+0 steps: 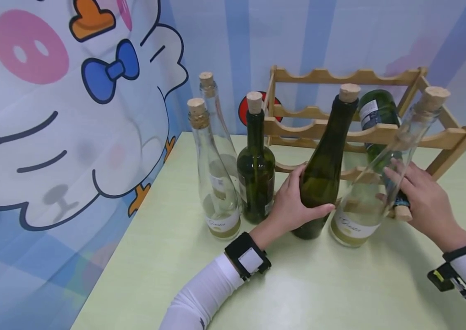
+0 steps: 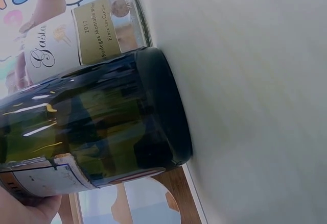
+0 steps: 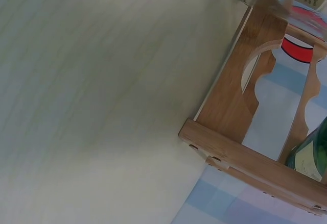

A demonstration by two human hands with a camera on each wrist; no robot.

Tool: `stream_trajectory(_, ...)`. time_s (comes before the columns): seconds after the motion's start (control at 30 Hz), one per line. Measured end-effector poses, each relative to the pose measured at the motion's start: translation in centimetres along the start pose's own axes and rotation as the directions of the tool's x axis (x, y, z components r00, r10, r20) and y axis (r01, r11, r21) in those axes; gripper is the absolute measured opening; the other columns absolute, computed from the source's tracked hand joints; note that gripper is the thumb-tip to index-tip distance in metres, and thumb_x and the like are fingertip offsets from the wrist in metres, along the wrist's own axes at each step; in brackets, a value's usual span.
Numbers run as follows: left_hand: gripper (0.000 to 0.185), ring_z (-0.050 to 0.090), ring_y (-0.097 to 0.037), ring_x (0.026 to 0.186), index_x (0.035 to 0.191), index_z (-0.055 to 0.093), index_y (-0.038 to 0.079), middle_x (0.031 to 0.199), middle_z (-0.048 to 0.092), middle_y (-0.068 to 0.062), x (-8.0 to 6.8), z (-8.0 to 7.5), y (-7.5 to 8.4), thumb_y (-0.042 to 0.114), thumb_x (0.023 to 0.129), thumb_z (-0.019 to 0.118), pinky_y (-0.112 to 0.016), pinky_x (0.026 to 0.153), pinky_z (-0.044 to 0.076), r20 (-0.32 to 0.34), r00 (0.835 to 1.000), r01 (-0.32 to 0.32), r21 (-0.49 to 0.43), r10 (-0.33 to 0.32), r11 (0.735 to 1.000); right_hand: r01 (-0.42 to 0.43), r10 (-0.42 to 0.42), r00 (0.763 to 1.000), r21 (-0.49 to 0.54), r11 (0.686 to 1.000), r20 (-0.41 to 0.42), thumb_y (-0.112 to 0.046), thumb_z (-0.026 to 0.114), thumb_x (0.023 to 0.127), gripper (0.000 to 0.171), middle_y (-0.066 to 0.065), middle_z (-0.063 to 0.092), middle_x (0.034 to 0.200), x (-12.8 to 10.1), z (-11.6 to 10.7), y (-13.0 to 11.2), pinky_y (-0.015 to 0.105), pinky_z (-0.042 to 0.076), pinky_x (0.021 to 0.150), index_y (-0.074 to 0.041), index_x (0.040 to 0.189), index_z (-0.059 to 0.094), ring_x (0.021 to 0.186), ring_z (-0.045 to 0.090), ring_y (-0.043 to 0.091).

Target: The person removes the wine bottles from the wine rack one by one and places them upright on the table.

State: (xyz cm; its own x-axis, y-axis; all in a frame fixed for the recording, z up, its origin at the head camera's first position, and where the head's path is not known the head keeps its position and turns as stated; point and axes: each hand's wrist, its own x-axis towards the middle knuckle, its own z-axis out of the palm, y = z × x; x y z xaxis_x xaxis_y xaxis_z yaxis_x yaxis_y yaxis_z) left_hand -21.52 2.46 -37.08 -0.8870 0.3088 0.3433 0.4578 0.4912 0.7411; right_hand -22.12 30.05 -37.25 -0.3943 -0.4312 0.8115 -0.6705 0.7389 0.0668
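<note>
My left hand grips the lower body of a dark green corked bottle that leans to the right, its base on the table. The left wrist view shows that bottle's base close up. My right hand holds a clear corked bottle, also tilted right, fingers curled round its far side. Its cream label shows beside the green bottle. Behind both stands a wooden bottle rack with a green bottle lying in it.
Two clear bottles and a dark green one stand upright left of my hands. The rack's side frame sits on the pale green table. A cartoon-printed wall borders the table's left edge.
</note>
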Motion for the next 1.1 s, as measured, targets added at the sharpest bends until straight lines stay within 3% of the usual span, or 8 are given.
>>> stream_trajectory(0.27, 0.088, 0.048, -0.014, 0.106, 0.137, 0.021, 0.022, 0.127, 0.043, -0.002, 0.1, 0.1, -0.1, 0.046, 0.068, 0.07, -0.032, 0.083, 0.045, 0.006, 1.0, -0.002, -0.009, 0.002, 1.0, -0.015, 0.015, 1.0, 0.032, 0.999, 0.014, -0.042, 0.042, 0.09, 0.047, 0.017, 0.058, 0.115, -0.1, -0.4, -0.5, 0.028, 0.027, 0.106, -0.002, 0.1, 0.064, 0.12, 0.046, 0.023)
stream_trajectory(0.63, 0.088, 0.046, -0.013, 0.107, 0.137, 0.021, 0.024, 0.126, 0.043, -0.001, 0.1, 0.1, 0.0, 0.048, 0.068, 0.069, -0.032, 0.083, 0.044, 0.023, 0.999, 0.025, -0.018, -0.024, 1.0, -0.024, 0.023, 1.0, 0.052, 0.998, 0.015, -0.04, 0.037, 0.092, 0.05, 0.014, 0.054, 0.123, -0.5, -1.2, -1.5, 0.024, 0.024, 0.106, 0.002, 0.099, 0.063, 0.125, 0.04, 0.02)
stream_trajectory(0.87, 0.088, 0.046, -0.014, 0.107, 0.136, 0.021, 0.021, 0.125, 0.042, -0.001, 0.2, 0.2, -0.2, 0.049, 0.068, 0.068, -0.032, 0.082, 0.044, -0.006, 1.0, 0.023, 0.018, -0.023, 1.0, -0.047, 0.047, 0.999, 0.062, 0.997, 0.002, -0.041, 0.035, 0.093, 0.054, 0.009, 0.05, 0.128, -0.9, -1.8, -2.4, 0.019, 0.022, 0.105, 0.006, 0.098, 0.062, 0.126, 0.038, 0.017)
stream_trajectory(1.1, 0.088, 0.046, -0.014, 0.105, 0.136, 0.02, 0.021, 0.125, 0.042, -0.001, 0.2, 0.1, -0.2, 0.049, 0.068, 0.068, -0.031, 0.081, 0.044, -0.006, 1.0, 0.024, 0.009, -0.024, 1.0, -0.063, 0.071, 0.995, 0.098, 0.993, -0.073, -0.041, 0.042, 0.09, 0.053, 0.022, 0.059, 0.111, 0.0, -2.8, -4.1, 0.016, 0.026, 0.102, 0.009, 0.09, 0.062, 0.122, 0.043, 0.017)
